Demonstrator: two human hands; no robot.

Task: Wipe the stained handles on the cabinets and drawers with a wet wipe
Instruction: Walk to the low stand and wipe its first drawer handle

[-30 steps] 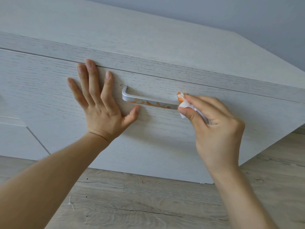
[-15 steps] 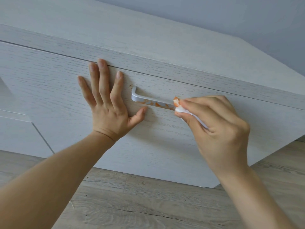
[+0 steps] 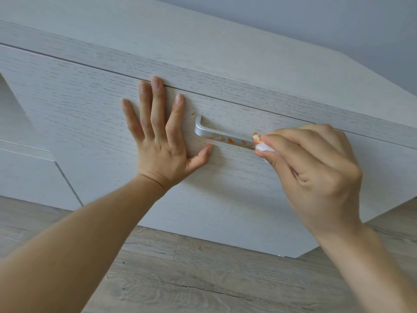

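Two bare hands work at a pale drawer front (image 3: 94, 114): the left hand (image 3: 162, 141) presses flat, fingers spread, at 9 o'clock of the orange-stained metal handle (image 3: 222, 137); the right hand (image 3: 316, 172) at 3 o'clock pinches a soft, limp wet wipe (image 3: 262, 146) against the rigid bar, best kept bunched at the fingertips

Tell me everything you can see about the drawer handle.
The handle is a slim bar, silvery like brushed metal, lying level on the pale wood-grain drawer front. Its left end bends back to the panel; orange stains streak its face. The wet wipe, pinched by the right hand, presses on it and hides its right end.
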